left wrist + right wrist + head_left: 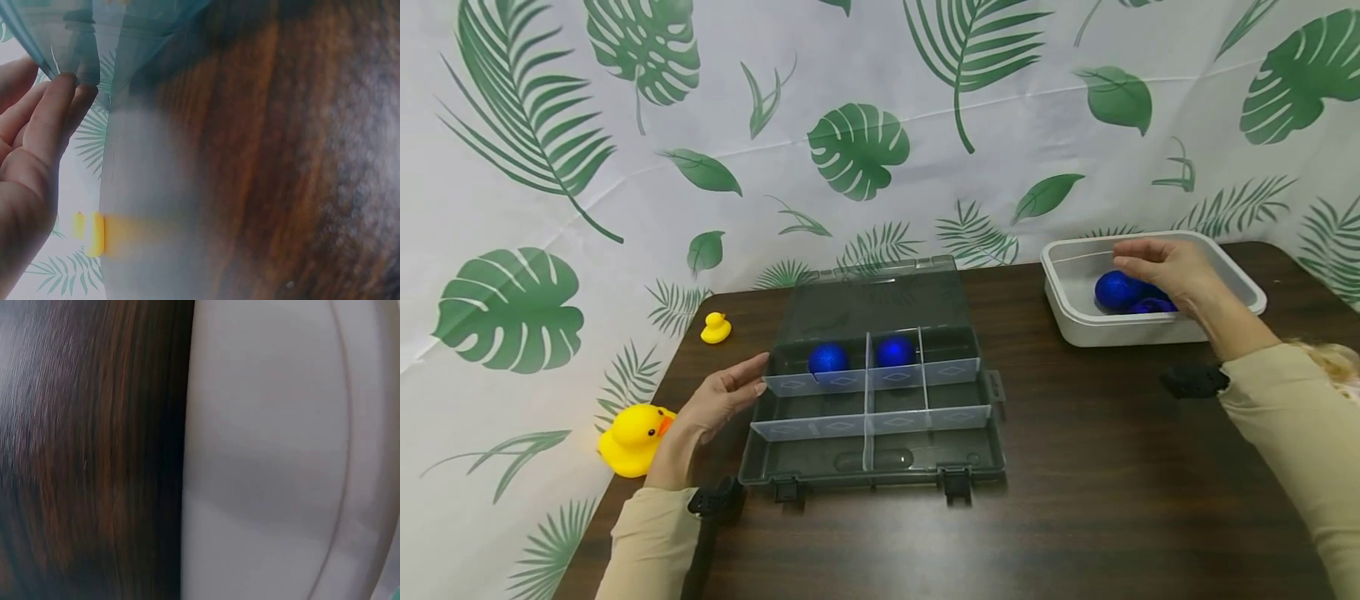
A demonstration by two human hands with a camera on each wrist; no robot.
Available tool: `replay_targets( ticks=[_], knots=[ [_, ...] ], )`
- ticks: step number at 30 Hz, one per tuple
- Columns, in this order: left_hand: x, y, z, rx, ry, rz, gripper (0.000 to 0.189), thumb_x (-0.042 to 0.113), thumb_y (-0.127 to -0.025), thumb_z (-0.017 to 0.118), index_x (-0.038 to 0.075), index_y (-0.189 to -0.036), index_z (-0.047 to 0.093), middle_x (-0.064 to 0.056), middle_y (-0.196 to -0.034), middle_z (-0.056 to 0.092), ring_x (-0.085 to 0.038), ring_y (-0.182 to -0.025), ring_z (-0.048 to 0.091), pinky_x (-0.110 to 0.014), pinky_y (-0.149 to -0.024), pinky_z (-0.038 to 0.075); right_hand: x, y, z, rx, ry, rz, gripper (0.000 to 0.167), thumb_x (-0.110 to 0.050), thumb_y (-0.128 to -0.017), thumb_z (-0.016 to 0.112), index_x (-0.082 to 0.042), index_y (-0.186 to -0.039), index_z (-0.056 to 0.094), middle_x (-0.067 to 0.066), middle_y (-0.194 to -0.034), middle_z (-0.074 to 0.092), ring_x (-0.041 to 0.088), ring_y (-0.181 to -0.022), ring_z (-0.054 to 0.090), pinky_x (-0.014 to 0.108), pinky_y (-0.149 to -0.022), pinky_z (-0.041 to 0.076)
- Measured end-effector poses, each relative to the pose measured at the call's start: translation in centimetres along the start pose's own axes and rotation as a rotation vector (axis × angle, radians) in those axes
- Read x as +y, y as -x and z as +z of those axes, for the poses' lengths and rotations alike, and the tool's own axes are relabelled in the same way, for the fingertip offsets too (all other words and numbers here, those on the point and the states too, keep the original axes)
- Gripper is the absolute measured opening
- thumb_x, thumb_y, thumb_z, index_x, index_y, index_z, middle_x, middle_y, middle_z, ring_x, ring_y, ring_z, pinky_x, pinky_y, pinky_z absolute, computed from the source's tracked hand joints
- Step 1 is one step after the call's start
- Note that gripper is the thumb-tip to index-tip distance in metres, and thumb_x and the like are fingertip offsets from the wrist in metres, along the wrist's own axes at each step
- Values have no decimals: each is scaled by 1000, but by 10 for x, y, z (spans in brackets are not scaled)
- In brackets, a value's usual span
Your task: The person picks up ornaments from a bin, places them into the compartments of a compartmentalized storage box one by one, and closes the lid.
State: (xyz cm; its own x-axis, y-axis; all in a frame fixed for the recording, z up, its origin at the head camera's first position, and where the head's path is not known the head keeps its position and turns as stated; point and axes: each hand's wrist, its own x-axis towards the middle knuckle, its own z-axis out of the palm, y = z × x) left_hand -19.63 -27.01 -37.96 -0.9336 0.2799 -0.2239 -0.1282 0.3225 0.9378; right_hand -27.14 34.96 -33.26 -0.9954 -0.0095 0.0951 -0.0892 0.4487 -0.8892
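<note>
A grey see-through compartment box (805, 457) lies on the table with its lid (880, 302) folded back. Two glittery blue balls (828, 358) sit in its back row, one in the left compartment and one in the middle. My left hand (718, 404) is at the box's left side, fingertips on its edge; the left wrist view shows those fingers (47, 119) fairly straight against the clear plastic. My right hand (1168, 271) hovers over a white tub (1120, 332), fingers extended, above several blue balls (1117, 290) inside. The right wrist view shows only the tub's wall (269, 425) and table.
A large yellow rubber duck (631, 442) stands beside my left forearm, with a small duck (716, 328) farther back. The dark wooden table (1075, 467) meets a leaf-patterned white cloth (760, 208) behind. Something blond and fluffy (1330, 362) shows at the right edge.
</note>
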Motion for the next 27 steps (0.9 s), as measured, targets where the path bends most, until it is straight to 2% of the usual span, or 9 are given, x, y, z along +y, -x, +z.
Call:
replay_targets(
  ticks=[1,4,5,6,8,11,13,19,27],
  knots=[
    [0,0,0,0,2,0,63,16,-94,57,5,-148,26,-17,-154,23,-35,-138,30,-39,-105,31,3,-1,-3,14,67,10,11,-33,-88,66,-32,-99,66,-35,-79,57,-16,-78,51,2,-69,39],
    [1,1,1,2,5,-3,63,15,-94,57,5,-148,26,-17,-154,23,-35,-138,30,-38,-105,31,8,-3,-7,10,200,39,40,-38,-87,65,-12,-117,64,-37,-76,51,-19,-75,46,6,-71,37],
    [1,1,1,2,5,-5,63,15,-94,56,5,-148,26,-17,-154,23,-35,-138,29,-38,-105,31,9,-4,-8,0,232,53,49,-38,-87,65,-4,-122,60,-35,-78,52,-19,-75,45,10,-76,40],
    [1,1,1,3,5,-8,63,15,-94,56,5,-148,26,-17,-154,23,-35,-138,29,-38,-106,31,9,-4,-8,-10,266,63,55,-38,-88,64,2,-125,56,-32,-82,56,-18,-76,44,15,-81,42],
    [2,2,2,4,2,-13,62,15,-95,56,6,-148,26,-17,-154,23,-35,-138,29,-38,-106,30,10,-5,-7,-39,306,81,60,-35,-89,63,9,-128,49,-14,-93,66,-6,-87,53,31,-90,44],
    [3,2,2,5,-1,-16,61,15,-95,55,6,-148,26,-16,-154,23,-35,-139,28,-39,-107,29,10,-7,-5,-79,365,90,59,-34,-91,61,10,-128,48,22,-118,61,27,-106,54,54,-98,37],
    [3,2,2,7,-2,-15,61,14,-95,55,5,-148,26,-17,-154,23,-35,-139,28,-38,-106,30,10,-9,-4,-106,411,91,58,-34,-91,60,9,-128,48,34,-128,48,46,-116,44,59,-100,33],
    [3,2,2,10,0,-12,61,14,-95,55,5,-148,26,-17,-154,23,-34,-139,28,-38,-106,30,7,-13,-2,-167,493,105,58,-34,-90,61,9,-127,48,37,-132,41,51,-120,36,61,-102,28],
    [1,2,1,11,-2,-23,61,15,-95,56,7,-148,27,-16,-154,24,-35,-138,29,-39,-106,30,8,-13,-1,-274,461,141,69,-43,-92,56,9,-135,41,38,-136,36,54,-122,35,64,-100,31]
  ],
)
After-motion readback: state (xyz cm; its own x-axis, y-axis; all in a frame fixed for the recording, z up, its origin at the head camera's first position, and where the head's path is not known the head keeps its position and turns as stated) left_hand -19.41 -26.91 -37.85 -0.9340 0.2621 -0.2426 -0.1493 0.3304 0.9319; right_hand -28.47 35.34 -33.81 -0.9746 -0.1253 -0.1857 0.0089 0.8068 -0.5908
